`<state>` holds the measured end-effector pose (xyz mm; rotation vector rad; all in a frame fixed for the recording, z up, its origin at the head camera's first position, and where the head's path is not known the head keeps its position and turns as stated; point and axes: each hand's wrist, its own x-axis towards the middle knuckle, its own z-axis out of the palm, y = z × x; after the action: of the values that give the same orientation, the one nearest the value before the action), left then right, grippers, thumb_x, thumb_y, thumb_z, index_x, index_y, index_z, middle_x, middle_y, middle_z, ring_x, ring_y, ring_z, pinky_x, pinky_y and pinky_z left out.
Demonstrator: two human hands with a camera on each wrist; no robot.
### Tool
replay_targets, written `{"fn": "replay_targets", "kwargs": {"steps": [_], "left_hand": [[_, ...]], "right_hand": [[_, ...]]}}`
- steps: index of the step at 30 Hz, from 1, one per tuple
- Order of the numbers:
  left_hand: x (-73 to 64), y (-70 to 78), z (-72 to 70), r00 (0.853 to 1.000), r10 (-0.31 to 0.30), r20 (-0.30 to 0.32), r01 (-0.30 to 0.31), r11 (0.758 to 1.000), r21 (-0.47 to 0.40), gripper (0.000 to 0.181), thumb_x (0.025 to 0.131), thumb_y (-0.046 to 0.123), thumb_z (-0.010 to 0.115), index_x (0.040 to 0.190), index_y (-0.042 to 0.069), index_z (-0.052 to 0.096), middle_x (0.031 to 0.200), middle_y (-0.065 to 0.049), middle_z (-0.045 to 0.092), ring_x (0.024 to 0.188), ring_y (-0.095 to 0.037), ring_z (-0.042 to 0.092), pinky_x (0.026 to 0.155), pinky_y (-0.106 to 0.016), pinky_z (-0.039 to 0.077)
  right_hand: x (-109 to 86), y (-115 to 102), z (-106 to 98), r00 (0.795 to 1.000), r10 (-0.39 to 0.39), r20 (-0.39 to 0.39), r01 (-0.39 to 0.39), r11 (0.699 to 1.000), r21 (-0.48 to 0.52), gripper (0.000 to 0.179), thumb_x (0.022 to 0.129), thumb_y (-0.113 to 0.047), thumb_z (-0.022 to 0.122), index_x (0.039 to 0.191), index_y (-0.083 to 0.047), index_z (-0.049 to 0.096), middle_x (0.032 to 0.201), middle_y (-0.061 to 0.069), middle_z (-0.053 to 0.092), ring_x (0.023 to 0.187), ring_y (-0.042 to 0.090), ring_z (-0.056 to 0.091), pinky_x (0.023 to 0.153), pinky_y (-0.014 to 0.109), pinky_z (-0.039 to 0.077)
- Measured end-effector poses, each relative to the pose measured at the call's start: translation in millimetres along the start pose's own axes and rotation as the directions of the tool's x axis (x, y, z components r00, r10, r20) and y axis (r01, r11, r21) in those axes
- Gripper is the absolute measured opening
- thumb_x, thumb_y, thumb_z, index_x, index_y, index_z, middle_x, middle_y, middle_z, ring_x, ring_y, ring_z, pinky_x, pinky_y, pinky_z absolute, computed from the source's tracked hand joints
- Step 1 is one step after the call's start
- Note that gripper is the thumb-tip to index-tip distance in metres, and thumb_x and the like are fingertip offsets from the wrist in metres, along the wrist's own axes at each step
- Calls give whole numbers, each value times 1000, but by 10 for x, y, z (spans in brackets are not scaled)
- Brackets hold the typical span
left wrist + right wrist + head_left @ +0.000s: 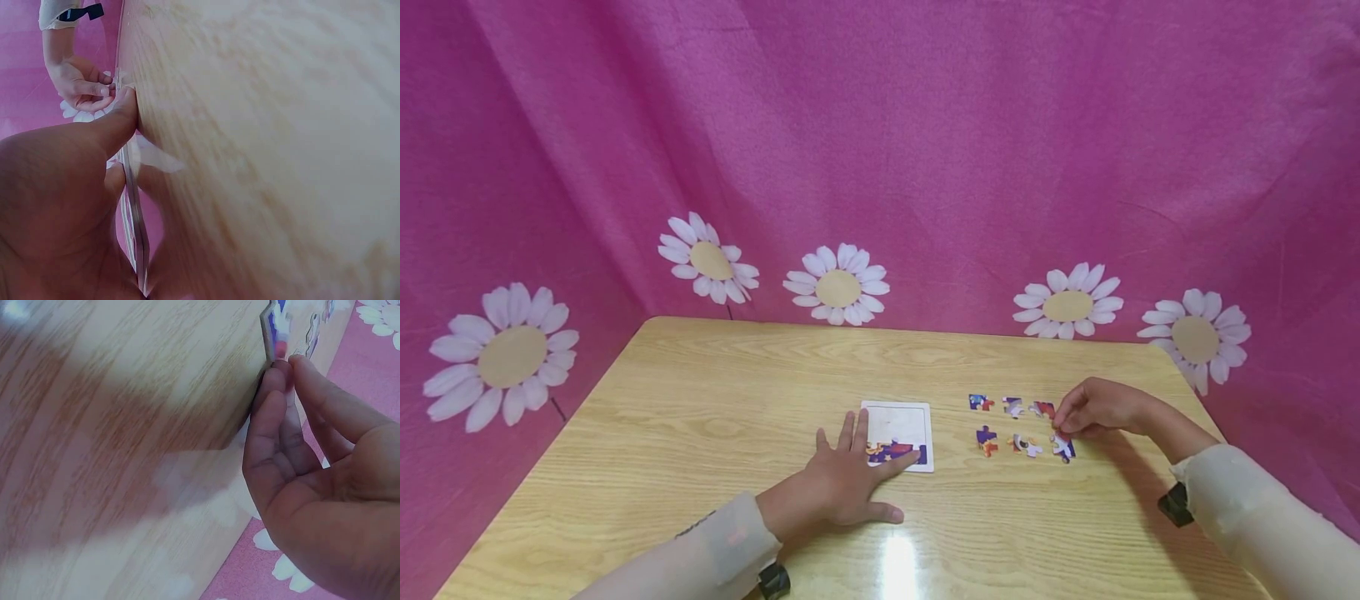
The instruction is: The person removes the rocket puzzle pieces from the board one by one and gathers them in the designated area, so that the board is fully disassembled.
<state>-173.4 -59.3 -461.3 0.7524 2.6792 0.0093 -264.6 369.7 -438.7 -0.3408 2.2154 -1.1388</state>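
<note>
Left fingers splayed wide; right fingers curled, pinching.

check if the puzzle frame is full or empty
Partly filled: the puzzle frame has pieces along its bottom, its visible upper part bare.

Bench, wood-grain; pink curtain, daisy-printed, behind. Puzzle tray, white-rimmed, partly filled; left grip splayed across it. Puzzle pieces, six, two rows; right grip pinching the near-right piece.
</note>
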Motion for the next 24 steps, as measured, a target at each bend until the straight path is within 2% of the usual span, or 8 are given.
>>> {"fn": "replay_targets", "kwargs": {"steps": [5,10,14,20,24], "left_hand": [[11,1,2,1000,-3,1,3,1000,4,80,85,87,46,156,64,15,169,-30,-1,156,-50,1,111,-81,19],[2,7,-4,1000,-4,-1,4,1000,6,81,85,87,46,156,63,15,169,-30,0,156,-50,1,110,-81,20],[-15,19,-23,1000,-4,-4,4,1000,6,82,85,87,46,157,63,16,169,-30,1,156,-51,2,110,-81,20],[-25,28,-39,1000,-3,-2,3,1000,2,82,85,87,46,157,62,17,169,-30,1,155,-51,3,110,-81,21],[-27,25,-36,1000,-2,-3,2,1000,0,82,85,87,47,157,62,17,169,-31,1,155,-52,3,110,-81,20]], "right_hand": [[-7,-12,-16,1000,-9,7,9,1000,8,19,95,2,68,105,18,69,94,10,74,76,7,61,64,24,51],[-32,-55,-47,998,-52,27,52,998,22,23,96,0,67,107,20,68,95,10,73,75,7,59,65,23,51],[-32,-123,-39,995,-83,57,80,996,51,25,99,-1,65,110,21,66,86,7,68,67,9,50,62,24,44],[36,-241,41,991,-109,74,104,992,76,27,100,-3,64,111,22,65,81,5,63,67,10,52,64,24,46],[118,-338,127,993,-102,67,98,993,60,26,100,-6,65,110,18,67,76,3,59,64,9,47,60,23,43]]}}
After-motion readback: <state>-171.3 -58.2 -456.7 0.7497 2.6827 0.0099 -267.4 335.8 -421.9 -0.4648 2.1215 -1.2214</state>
